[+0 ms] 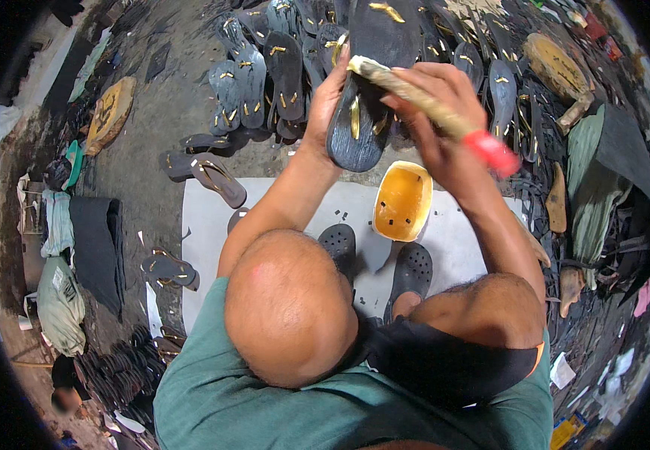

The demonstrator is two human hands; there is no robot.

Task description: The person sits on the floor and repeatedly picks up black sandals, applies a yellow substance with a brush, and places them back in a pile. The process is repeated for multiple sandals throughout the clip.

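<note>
My left hand (328,105) grips a black flip-flop sole (353,146) by its left edge, holding it up in front of me. Short gold strap ends show on the face turned toward me. My right hand (445,105) is closed around a brush (426,101) with a pale, worn handle and a red end, smeared by motion. Its whitish tip lies across the middle of the sole, close to my left fingers; whether it touches is unclear. Below, between my hands and feet, stands a cream tub (378,214) containing amber liquid with small dark bits in it.
Many black soles with gold strap ends (252,82) cover the floor ahead. A grey-white sheet (295,202) lies under my clogs (413,270). Loose flip-flops (218,178) rest at the left. Wooden blocks (109,114) sit at both sides, and dark sheet material (629,172) rises at the right.
</note>
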